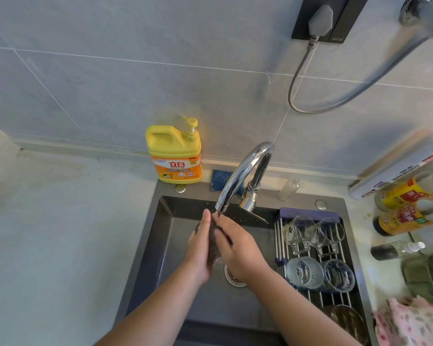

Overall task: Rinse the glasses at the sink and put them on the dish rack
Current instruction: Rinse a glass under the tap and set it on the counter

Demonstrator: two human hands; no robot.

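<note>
Both my hands are together under the running chrome faucet (pixel 238 176), inside the dark sink (pixel 165 240). Between them is a clear glass (pixel 212 245), mostly hidden and dark against the basin. My left hand (pixel 199 250) holds it from the left with the thumb pointing up. My right hand (pixel 236 248) wraps over its right side. The dish rack (pixel 280 245) spans the sink's right part. It carries two clear stemmed glasses (pixel 310 233) at the back and two ribbed tumblers (pixel 320 273) nearer me.
A yellow detergent bottle (pixel 174 153) and a blue sponge (pixel 220 179) sit behind the sink. Sauce bottles (pixel 408 208) and a spray bottle (pixel 398 249) crowd the right counter. A pink cloth (pixel 415 323) lies at lower right, and a dark bowl (pixel 348 320) sits on the rack's near end.
</note>
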